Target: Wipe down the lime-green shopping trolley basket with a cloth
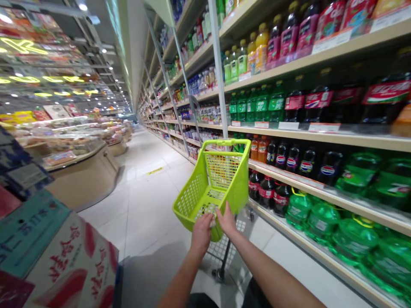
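Hands meet at the near rim of a lime-green plastic shopping basket with perforated walls. The basket rides tilted on a dark metal trolley post above the pale tiled floor of a supermarket aisle. The left hand is clenched over the rim, knuckles up and fingers curled down around the edge. The right hand sits just beside it, so close that the two seem to touch. Its palm is on the same rim and its fingers reach forward into the basket; whether they truly grip the edge cannot be told. Both bare forearms run up from the bottom of the view.

The basket stands in the middle of the view, close alongside long pale wooden shelves on the right. Just beyond its far wall are small orange drink bottles. Blue-labelled dark cola bottles stand on the same shelf. Red-labelled dark cola bottles are one level lower. Large green plastic soda bottles fill the low shelf nearer the person.

At lower left, well apart from the basket, is a white cardboard box printed with red characters. Behind it a curved beige counter carries lit food displays. A short yellow strip marks the floor further down the aisle.
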Motion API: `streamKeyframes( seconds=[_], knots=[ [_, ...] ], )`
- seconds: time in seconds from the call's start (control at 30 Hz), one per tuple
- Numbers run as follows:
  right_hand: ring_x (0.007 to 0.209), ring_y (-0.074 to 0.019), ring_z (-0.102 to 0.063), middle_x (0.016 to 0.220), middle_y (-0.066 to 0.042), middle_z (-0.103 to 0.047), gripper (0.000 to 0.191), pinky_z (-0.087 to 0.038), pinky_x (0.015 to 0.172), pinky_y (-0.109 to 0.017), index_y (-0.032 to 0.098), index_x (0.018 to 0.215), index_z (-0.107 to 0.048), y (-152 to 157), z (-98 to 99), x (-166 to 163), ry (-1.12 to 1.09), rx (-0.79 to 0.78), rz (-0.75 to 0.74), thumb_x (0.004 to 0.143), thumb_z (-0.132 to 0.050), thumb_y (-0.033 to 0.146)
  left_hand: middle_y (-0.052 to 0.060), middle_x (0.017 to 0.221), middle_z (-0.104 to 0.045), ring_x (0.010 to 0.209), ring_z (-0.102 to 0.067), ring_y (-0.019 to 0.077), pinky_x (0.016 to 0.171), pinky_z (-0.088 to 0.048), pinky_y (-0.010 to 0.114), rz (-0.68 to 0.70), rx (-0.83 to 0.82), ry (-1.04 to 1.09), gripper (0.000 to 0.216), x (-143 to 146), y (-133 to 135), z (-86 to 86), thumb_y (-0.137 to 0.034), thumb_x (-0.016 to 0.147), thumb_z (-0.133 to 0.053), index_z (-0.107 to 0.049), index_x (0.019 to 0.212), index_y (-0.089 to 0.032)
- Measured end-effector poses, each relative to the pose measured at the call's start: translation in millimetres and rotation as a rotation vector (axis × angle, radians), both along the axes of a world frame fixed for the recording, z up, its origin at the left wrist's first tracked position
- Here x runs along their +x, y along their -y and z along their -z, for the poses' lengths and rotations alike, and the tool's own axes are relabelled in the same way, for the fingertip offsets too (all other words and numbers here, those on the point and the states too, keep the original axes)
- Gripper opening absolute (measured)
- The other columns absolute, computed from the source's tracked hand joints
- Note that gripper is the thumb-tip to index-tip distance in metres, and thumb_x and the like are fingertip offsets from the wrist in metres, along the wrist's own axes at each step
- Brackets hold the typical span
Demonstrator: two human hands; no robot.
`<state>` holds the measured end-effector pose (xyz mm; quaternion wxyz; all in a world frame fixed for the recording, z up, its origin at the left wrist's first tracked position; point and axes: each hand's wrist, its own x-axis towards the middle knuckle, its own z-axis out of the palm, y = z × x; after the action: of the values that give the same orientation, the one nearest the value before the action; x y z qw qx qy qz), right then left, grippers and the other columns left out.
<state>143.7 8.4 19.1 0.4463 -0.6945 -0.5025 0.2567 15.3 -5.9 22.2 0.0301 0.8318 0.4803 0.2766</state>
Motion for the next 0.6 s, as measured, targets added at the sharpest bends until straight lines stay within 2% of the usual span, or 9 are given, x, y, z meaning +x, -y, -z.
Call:
streamKeyframes(
  seconds=[0.1,0.2,0.3,0.47,0.53,0.6],
  knots=[
    [0.115,-0.0258,-0.045,0.130,-0.017,-0.041,0.061,-0.037,0.090,-0.037,0.010,0.134,-0.021,5,-14.2,-6,0.068,-0.065,0.011,0.079,-0.041,0.029,0.001,0.103,-0.065,0.097,-0.057,0.0163,0.090,-0.045,0.032,-0.020,-0.031,-0.030,0.045,-18,-6,-2.3,0.000,0.063,-0.043,-0.062,0.098,-0.019],
    [0.105,-0.0252,-0.052,0.123,-0.013,-0.049,0.065,-0.040,0.085,-0.037,0.016,0.136,-0.018,12,-28.9,-9,0.100,-0.146,0.003,0.077,-0.044,0.028,0.001,0.103,-0.064,0.097,-0.057,0.0185,0.090,-0.045,0.035,-0.100,-0.019,-0.017,0.042,-41,-10,-4.7,-0.001,0.066,-0.041,-0.062,0.097,-0.019],
    [0.103,-0.0249,-0.053,0.121,-0.013,-0.050,0.062,-0.041,0.083,-0.036,0.016,0.135,-0.021,21,-34.0,-11,0.071,-0.149,0.012,0.078,-0.042,0.024,0.003,0.102,-0.064,0.097,-0.058,0.0174,0.089,-0.045,0.035,-0.105,-0.015,-0.005,0.044,-32,2,-3.8,0.001,0.066,-0.038,-0.062,0.097,-0.018],
    [0.113,-0.0253,-0.047,0.131,-0.015,-0.040,0.069,-0.039,0.090,-0.035,0.012,0.136,-0.017,40,-17.9,-4,0.037,-0.017,0.088,0.073,-0.044,0.017,0.003,0.106,-0.063,0.099,-0.057,0.0149,0.088,-0.047,0.032,0.123,0.075,-0.037,0.044,8,39,-0.4,-0.002,0.071,-0.040,-0.058,0.106,-0.022],
    [0.118,-0.0232,-0.042,0.134,-0.012,-0.037,0.074,-0.036,0.095,-0.033,0.014,0.137,-0.016,47,-9.7,8,0.021,0.066,0.070,0.069,-0.045,0.013,0.004,0.106,-0.063,0.099,-0.057,0.0158,0.087,-0.047,0.033,0.197,0.121,-0.070,0.040,0,43,-1.4,-0.006,0.074,-0.042,-0.059,0.106,-0.023],
    [0.119,-0.0206,-0.041,0.134,-0.008,-0.040,0.074,-0.035,0.097,-0.032,0.017,0.137,-0.017,55,-3.9,23,-0.004,0.107,0.018,0.068,-0.044,0.010,0.004,0.106,-0.064,0.100,-0.057,0.0169,0.088,-0.047,0.034,0.148,0.142,-0.078,0.036,-23,41,-2.3,-0.007,0.075,-0.043,-0.061,0.102,-0.023]
  ],
)
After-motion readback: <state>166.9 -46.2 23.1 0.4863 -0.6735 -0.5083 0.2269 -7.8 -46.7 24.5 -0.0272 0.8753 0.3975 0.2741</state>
